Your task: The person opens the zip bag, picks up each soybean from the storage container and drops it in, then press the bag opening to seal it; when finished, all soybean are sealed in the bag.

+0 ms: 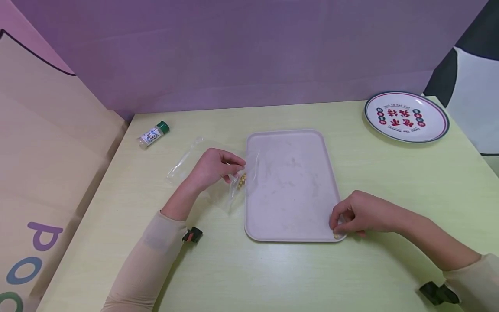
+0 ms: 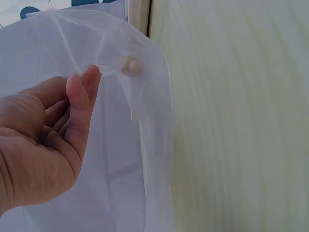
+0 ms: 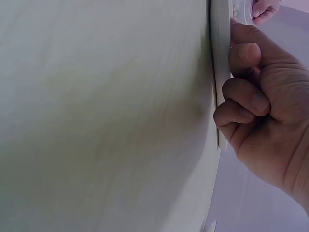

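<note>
My left hand (image 1: 213,169) pinches the edge of a clear plastic bag (image 1: 187,160) at the tray's left side. Several small, round, yellowish beans (image 1: 241,181) lie in the bag's corner; they also show as a pale cluster (image 2: 130,66) in the left wrist view. At the near right corner of the pale rectangular tray (image 1: 288,186), my right hand (image 1: 364,212) has its fingers curled. A single bean (image 1: 336,236) shows at its thumb and fingertip, low over the tray's rim. In the right wrist view, the right hand's fingertips are partly hidden behind the thumb.
A small clear bottle with a green cap (image 1: 153,134) lies on its side at the back left of the table (image 1: 288,277). At the back right corner is a white oval plate (image 1: 406,117) with red lettering. A purple partition (image 1: 249,56) rises behind the table.
</note>
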Motion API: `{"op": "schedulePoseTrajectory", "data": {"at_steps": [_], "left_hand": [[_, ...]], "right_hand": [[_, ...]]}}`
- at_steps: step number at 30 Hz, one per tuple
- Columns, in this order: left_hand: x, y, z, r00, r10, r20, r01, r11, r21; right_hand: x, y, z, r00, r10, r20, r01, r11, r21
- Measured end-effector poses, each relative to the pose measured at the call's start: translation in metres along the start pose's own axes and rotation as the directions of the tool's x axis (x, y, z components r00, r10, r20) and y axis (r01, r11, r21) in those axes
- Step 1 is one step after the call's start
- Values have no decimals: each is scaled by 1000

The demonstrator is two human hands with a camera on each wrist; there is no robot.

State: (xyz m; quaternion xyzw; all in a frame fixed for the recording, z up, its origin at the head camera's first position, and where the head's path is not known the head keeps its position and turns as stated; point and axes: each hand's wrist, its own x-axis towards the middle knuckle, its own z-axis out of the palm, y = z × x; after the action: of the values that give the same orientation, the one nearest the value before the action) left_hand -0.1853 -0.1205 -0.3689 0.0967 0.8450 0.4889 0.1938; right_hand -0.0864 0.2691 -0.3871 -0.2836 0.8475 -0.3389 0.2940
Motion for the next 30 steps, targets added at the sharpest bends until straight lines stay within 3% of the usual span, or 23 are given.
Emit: {"op": "schedulePoseTrajectory", "data": {"at_steps": [13, 26, 30], "left_hand": [[0, 1, 0, 1000, 5, -5, -5, 1000, 6], [0, 0, 0, 1000, 1, -4, -1, 1000, 2], [0, 0, 1, 1000, -1, -2, 1, 1000, 1]], "right_hand": [[2, -1, 2, 1000, -7, -27, 6, 999, -39], [11, -17, -10, 978, -127, -166, 120, 991, -51], [17, -23, -13, 972, -132, -196, 127, 991, -38]]}}
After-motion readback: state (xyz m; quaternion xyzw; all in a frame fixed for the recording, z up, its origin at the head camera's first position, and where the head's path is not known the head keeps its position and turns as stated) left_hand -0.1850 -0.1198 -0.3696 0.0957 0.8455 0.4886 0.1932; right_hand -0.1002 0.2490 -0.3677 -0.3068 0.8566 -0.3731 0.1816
